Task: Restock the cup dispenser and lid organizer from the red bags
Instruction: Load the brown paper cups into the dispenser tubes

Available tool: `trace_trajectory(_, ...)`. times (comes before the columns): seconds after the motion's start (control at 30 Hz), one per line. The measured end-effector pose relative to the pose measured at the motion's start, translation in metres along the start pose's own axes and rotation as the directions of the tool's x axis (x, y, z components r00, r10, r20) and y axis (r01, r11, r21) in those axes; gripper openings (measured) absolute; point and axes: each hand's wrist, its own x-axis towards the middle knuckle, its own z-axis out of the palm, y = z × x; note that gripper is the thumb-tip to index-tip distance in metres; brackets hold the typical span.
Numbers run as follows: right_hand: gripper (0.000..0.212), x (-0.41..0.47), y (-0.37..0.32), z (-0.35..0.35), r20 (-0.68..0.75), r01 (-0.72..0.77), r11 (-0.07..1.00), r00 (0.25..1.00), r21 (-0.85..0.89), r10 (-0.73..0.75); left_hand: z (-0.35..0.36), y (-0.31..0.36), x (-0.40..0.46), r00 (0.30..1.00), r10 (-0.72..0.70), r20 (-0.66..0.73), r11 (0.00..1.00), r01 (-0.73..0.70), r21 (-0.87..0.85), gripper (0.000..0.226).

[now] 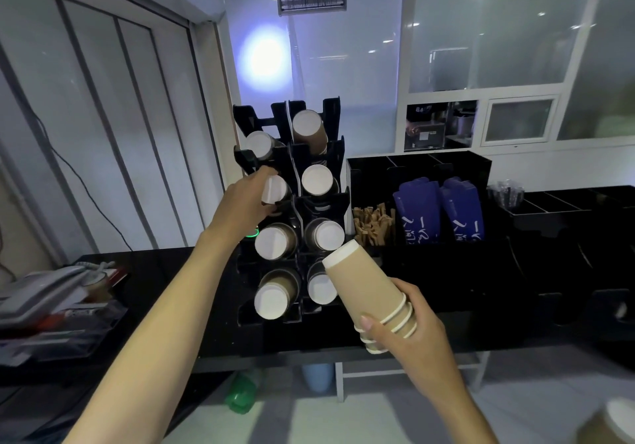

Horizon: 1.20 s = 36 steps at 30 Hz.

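Both hands busy at the cup dispenser, from my head camera.

I see my left hand (247, 199) curled round a cup (275, 189) in the left column of the black cup dispenser (295, 175), second slot from the top. My right hand (409, 330) grips a stack of tan cups (364, 289), bases pointing up toward the dispenser, just beside its lower right slots. To the right on the black worktop (158, 271) stands an organizer (419, 168) with blue packets (417, 210) and brown sticks (372, 225).
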Motion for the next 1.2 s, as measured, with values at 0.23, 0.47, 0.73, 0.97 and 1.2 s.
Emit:
trace_trajectory(0.23, 0.07, 0.002, 0.002, 0.003, 0.002, -0.014, 1.0, 1.0, -0.002, 0.014, 0.001, -0.007, 0.003, 1.0, -0.016, -0.007, 0.999, 0.016, 0.05, 0.062)
trace_trajectory(0.47, 0.068, 0.004, 0.003, 0.007, 0.018, -0.023, 1.0, 1.0, -0.007, 0.023, 0.004, -0.012, 0.002, 0.999, 0.01, -0.051, 0.998, -0.007, 0.059, 0.07)
trace_trajectory(0.73, 0.065, 0.004, 0.006, 0.011, 0.022, -0.03, 1.0, 0.999, -0.008, 0.031, 0.008, -0.013, 0.003, 0.999, -0.011, -0.051, 0.999, 0.013, 0.047, 0.074)
trace_trajectory(0.97, 0.068, 0.002, -0.006, 0.014, 0.013, -0.006, 1.0, 1.0, 0.009, 0.006, 0.003, -0.008, -0.001, 0.999, 0.017, 0.029, 0.989, -0.021, 0.145, 0.079)
trace_trajectory(1.2, 0.074, 0.002, -0.025, 0.012, 0.001, 0.044, 0.998, 0.999, 0.039, -0.044, -0.012, 0.01, -0.027, 0.992, 0.096, -0.077, 0.994, -0.091, 0.063, 0.073)
